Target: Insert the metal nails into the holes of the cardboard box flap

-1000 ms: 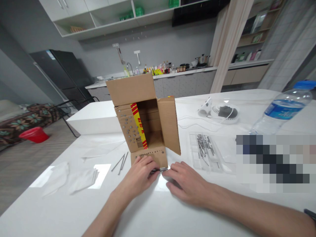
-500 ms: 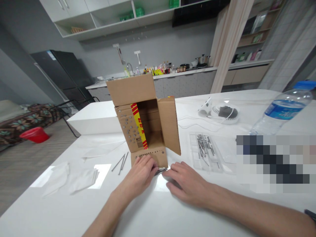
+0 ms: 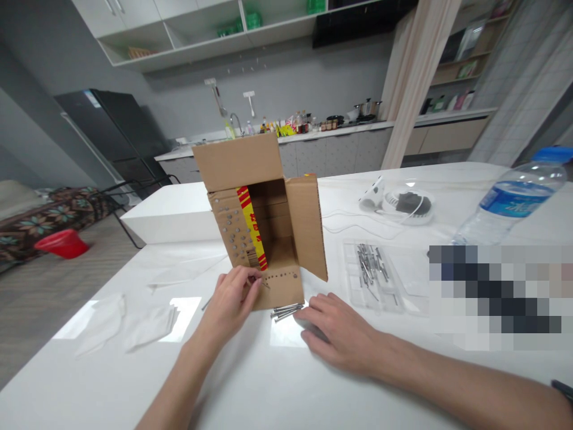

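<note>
My left hand (image 3: 230, 298) is closed in a pinch at the bottom flap of an open cardboard box (image 3: 293, 295), by a row of small dark dots or holes. A thin nail, mostly hidden by the fingers, appears to be in the pinch. My right hand (image 3: 333, 328) rests on the white table with fingers loosely curved and thumb apart. Its fingertips are at the ends of a small pile of long nails (image 3: 284, 311) in front of the flap. Several round grey nail heads (image 3: 231, 222) dot the box's left flap, beside yellow and red tape (image 3: 252, 227).
A clear plastic case (image 3: 353, 295) with loose nails lies right of the box. Farther right are a water bottle (image 3: 514, 197), a white round device (image 3: 407, 206) with a cable, and a blurred-out patch. White tissues (image 3: 150, 327) lie at left. One nail tip (image 3: 206, 304) shows beside my left hand.
My left hand has moved from the nail pile leftward and up to the flap's row of dots, uncovering the pile and covering most of the loose nails at left. My right hand has stayed put.
</note>
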Demonstrator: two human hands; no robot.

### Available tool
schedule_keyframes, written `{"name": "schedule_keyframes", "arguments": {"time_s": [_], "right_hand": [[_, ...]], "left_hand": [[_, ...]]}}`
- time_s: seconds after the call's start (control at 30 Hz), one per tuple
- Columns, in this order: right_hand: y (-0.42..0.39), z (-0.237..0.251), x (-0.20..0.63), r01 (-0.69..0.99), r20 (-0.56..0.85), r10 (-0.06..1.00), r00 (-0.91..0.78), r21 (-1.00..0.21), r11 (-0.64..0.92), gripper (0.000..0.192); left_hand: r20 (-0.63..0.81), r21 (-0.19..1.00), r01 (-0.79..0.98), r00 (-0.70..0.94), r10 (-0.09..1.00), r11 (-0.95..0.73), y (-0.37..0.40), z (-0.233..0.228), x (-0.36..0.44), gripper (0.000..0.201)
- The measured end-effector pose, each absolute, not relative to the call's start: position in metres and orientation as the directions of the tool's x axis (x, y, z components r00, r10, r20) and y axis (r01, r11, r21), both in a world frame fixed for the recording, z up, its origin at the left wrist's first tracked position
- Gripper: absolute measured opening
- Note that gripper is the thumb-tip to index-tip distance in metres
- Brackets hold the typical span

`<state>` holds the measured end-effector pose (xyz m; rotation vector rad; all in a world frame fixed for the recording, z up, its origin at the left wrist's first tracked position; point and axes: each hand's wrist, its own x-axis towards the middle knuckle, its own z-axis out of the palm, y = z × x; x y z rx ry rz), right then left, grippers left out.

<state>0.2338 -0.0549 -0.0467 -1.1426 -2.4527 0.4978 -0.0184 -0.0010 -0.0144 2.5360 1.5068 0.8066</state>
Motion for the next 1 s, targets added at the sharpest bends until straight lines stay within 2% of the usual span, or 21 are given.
{"name": "schedule_keyframes", "arguments": {"time_s": [0.37,0.6,1.0], "right_hand": [[-0.0548,-0.0438,0.2340,0.645,0.176,0.780,-0.600,-0.471,0.602,0.016],[-0.0550,-0.0458,0.2343,0.643,0.186,0.781,-0.596,-0.473,0.603,0.016],[-0.0559,-0.0449,0.2343,0.642,0.186,0.781,-0.597,-0.474,0.603,0.017]], "left_hand": [[0.443,0.404,0.839,0.170,0.880,-0.366,0.0044,-0.0162,-0.0266,0.018],[0.458,0.423,0.837,0.133,0.879,-0.348,0.0049,-0.0136,-0.0273,0.018],[0.485,0.387,0.852,0.138,0.863,-0.353,0.0031,-0.0082,-0.0269,0.016]]}}
